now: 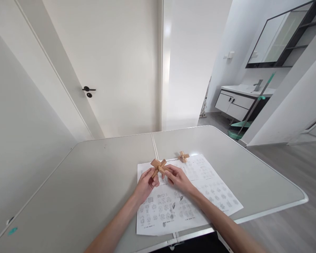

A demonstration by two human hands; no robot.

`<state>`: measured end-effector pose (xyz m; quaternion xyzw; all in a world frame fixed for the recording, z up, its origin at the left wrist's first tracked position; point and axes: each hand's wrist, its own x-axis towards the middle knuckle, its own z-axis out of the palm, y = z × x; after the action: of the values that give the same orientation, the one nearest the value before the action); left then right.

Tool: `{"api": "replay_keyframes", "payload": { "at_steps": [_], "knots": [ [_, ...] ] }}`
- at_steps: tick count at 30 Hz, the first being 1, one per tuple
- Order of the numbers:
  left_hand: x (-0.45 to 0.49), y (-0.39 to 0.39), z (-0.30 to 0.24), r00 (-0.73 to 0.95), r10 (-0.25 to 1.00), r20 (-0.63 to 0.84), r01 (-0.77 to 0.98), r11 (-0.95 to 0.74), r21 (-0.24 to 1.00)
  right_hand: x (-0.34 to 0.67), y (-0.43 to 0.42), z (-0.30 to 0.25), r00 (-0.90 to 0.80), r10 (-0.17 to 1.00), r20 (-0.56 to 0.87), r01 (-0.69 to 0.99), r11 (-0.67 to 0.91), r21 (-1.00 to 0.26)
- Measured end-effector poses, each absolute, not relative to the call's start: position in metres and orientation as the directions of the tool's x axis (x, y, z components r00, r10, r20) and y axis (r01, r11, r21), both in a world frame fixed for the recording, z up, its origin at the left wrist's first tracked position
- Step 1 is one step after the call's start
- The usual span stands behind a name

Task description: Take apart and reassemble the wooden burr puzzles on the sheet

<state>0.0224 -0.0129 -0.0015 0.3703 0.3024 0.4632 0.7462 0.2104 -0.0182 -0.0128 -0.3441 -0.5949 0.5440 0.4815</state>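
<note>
Near the middle of the frame, we have a crossed wooden block puzzle (160,166) gripped above the sheet, with the fingers of our left hand (147,181) closed on its left side and those of our right hand (177,177) pinching its lower right. Both hands are curled, only partly open. Under them lies a printed paper sheet (147,229); our right forearm crosses it and hides part of its printing. A second wooden puzzle (183,157) sits at the sheet's top edge, just beyond our right hand and well clear of our fingers. We see the grey tabletop (102,175) spreading to both sides, with a teal spot (13,231) at lower left. A white door (121,52) fills the upper left; at upper right we see a sink cabinet (234,103), a mirror (276,35) and a green dustpan (234,135).
</note>
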Motion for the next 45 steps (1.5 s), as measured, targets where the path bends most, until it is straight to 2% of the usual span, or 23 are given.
{"api": "replay_keyframes", "payload": {
  "at_steps": [9,11,15,17,19,22,26,30,32,37,42,45],
  "knots": [
    [0.014,0.0,-0.012,0.271,0.956,-0.111,-0.529,0.244,0.812,0.21,-0.022,-0.008,-0.44,0.871,0.219,-0.171,0.159,-0.972],
    [0.014,0.001,-0.012,0.239,0.965,-0.105,-0.54,0.222,0.812,0.211,-0.02,-0.009,-0.397,0.892,0.218,-0.172,0.161,-0.972],
    [0.014,0.0,-0.01,0.163,0.981,-0.106,-0.506,0.175,0.845,0.214,-0.01,-0.018,-0.171,0.961,0.217,-0.137,0.195,-0.971],
    [0.014,-0.001,-0.01,0.131,0.987,-0.095,-0.474,0.147,0.868,0.215,-0.006,-0.025,-0.072,0.973,0.219,-0.022,0.218,-0.976],
    [0.014,-0.001,-0.009,0.121,0.99,-0.067,-0.439,0.114,0.891,0.215,-0.004,-0.031,-0.027,0.969,0.246,0.176,0.247,-0.953],
    [0.014,-0.003,-0.006,0.135,0.991,-0.014,-0.385,0.066,0.921,0.213,-0.006,-0.038,-0.081,0.95,0.302,0.45,0.305,-0.839],
    [0.015,-0.007,-0.001,0.167,0.985,0.035,-0.284,0.014,0.959,0.208,-0.01,-0.042,-0.18,0.929,0.323,0.577,0.366,-0.73],
    [0.017,-0.009,0.0,0.207,0.977,0.06,-0.198,-0.018,0.98,0.204,-0.01,-0.046,-0.239,0.878,0.414,0.659,0.46,-0.595],
    [0.017,-0.009,0.0,0.228,0.971,0.069,-0.174,-0.029,0.984,0.202,-0.01,-0.049,-0.225,0.864,0.451,0.684,0.469,-0.558],
    [0.02,-0.01,-0.002,0.277,0.958,0.078,-0.141,-0.04,0.989,0.202,-0.008,-0.052,-0.153,0.857,0.491,0.695,0.447,-0.563],
    [0.021,-0.01,-0.004,0.296,0.949,0.104,-0.116,-0.073,0.991,0.205,-0.012,-0.04,-0.123,0.84,0.529,0.601,0.487,-0.634],
    [0.02,-0.01,-0.005,0.318,0.942,0.105,-0.074,-0.086,0.994,0.204,-0.015,-0.032,-0.167,0.814,0.557,0.569,0.541,-0.62]
  ]
}}
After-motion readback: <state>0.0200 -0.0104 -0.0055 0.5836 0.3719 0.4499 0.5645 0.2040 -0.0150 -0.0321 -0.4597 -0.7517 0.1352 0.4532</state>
